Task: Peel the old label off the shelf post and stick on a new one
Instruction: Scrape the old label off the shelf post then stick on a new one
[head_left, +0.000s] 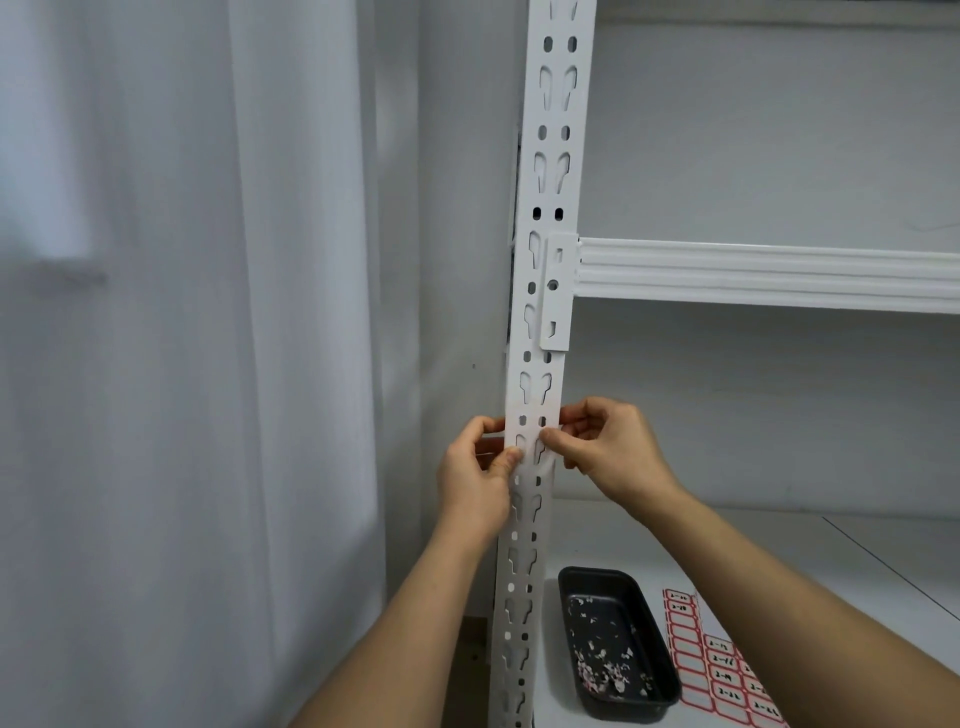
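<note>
I have both thumbs pressing the shelf post (532, 441), left hand (475, 467) and right hand (608, 447) gripping its edges, apparently scraping residue; next needs a fresh label from the sheet (722, 670).

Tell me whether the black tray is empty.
Not empty: the black tray on the shelf holds scattered white and reddish paper scraps.

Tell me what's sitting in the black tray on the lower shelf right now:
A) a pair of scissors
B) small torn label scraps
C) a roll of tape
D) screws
B: the black tray on the lower shelf holds small white and reddish torn scraps, beside the red-bordered label sheet.
</note>
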